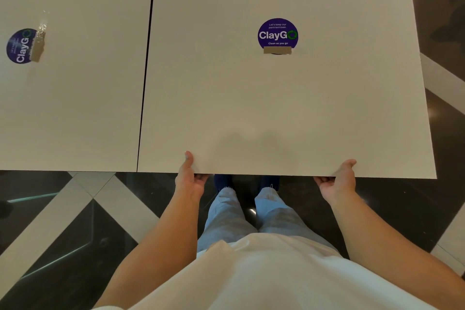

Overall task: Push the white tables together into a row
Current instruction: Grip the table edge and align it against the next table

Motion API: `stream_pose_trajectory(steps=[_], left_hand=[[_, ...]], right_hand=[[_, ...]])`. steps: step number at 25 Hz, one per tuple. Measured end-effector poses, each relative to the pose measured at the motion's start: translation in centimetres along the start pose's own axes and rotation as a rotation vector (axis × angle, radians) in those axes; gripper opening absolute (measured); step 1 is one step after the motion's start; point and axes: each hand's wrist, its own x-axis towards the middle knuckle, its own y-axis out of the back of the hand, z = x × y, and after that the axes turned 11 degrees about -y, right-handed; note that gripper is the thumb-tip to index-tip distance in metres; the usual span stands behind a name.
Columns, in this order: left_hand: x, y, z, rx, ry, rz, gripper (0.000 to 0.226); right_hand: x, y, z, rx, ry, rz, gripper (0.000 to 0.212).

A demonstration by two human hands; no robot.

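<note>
Two white tables fill the upper view. The right white table [276,113] carries a round purple ClayGo sticker [277,34] taped at its bottom. The left white table [75,83] has a similar sticker [21,46]. A thin dark gap [146,70] runs between them, and their near edges line up almost evenly. My left hand [189,178] grips the near edge of the right table, thumb on top, fingers underneath. My right hand [338,180] grips the same edge further right in the same way.
Below the tables lies a glossy dark floor [63,246] with pale diagonal stripes. My legs and feet [247,199] stand close under the near edge. More dark floor shows past the right table's right side [442,33].
</note>
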Motion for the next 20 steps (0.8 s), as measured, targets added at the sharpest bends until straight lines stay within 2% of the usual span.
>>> stream_pose_trajectory(steps=[7,15,18,20], left_hand=[[-0.4,0.0,0.1,-0.036,0.031,-0.033,0.042],[-0.3,0.3,-0.1,-0.073,0.052,-0.049,0.035],[-0.2,0.8,0.2,0.081,0.028,-0.061,0.035],[-0.4,1.6,0.5,0.389,0.054,-0.141,0.042]], right_hand=[[0.0,0.1,-0.1,0.031,-0.026,-0.009,0.049],[0.0,0.3,-0.3,0.042,-0.049,-0.033,0.049],[0.3,0.5,-0.4,0.049,-0.053,-0.018,0.049],[0.4,0.3,-0.3,0.01,-0.058,0.002,0.048]])
